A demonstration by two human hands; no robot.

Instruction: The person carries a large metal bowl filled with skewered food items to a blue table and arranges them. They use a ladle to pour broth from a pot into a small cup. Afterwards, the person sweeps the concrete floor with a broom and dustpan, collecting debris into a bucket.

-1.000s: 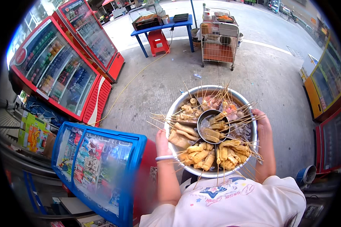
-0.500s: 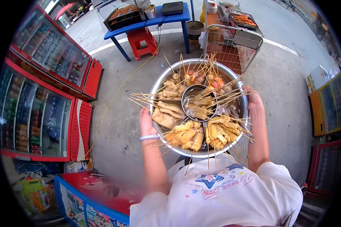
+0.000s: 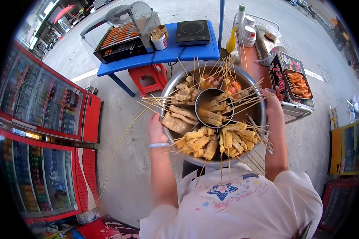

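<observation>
A wide round metal pot [image 3: 260,107] full of skewered food in broth is held up in front of my body. Its inside is split into sections around a round middle ring [image 3: 198,100]. Tofu-skin rolls [image 3: 201,143] fill the near sections, pale flat slices [image 3: 176,124] lie at the left, and wooden skewers stick out all round. On the left rim, my left hand [image 3: 156,128] is closed, with a pale band at the wrist. My right hand [image 3: 271,99] grips the rim's right side. The fingers of both hands are partly hidden by the pot.
Ahead stands a blue table [image 3: 173,49] with a sausage grill [image 3: 121,40], a cup of sticks and a black induction cooker [image 3: 192,32]. A red stool [image 3: 147,78] is below. Right of it is a cart with a sausage tray [image 3: 298,84]. Red drink fridges [image 3: 40,175] line the left; a yellow cable [image 3: 121,139] crosses the floor.
The blue table and cart appear nearer and larger, and the red-and-blue chest at lower left has mostly slid out of view. Both hands keep hold of the pot.
</observation>
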